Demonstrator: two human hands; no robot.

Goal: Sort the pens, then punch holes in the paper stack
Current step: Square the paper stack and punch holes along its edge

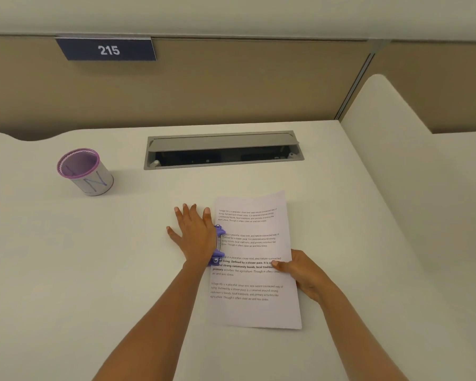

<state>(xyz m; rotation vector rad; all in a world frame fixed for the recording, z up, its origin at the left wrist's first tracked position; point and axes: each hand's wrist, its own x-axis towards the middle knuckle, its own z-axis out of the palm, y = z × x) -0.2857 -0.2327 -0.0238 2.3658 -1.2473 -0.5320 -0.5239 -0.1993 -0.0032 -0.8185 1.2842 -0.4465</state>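
Pressing down with my left hand point(195, 237), fingers spread and flat over the purple hole punch point(218, 244), I have the left edge of the paper stack point(254, 259) tucked into its slot just beyond my palm, while my right hand point(300, 273) pinches the stack's right edge, thumb on top and the other fingers hidden beneath. No loose pens lie anywhere near my fingers, and the pen cup point(84, 171), well off past my left fingertips, shows no pens above its rim, so I cannot tell how the sorting ended. I judge the punching is under way; whether holes are cut yet is hidden.
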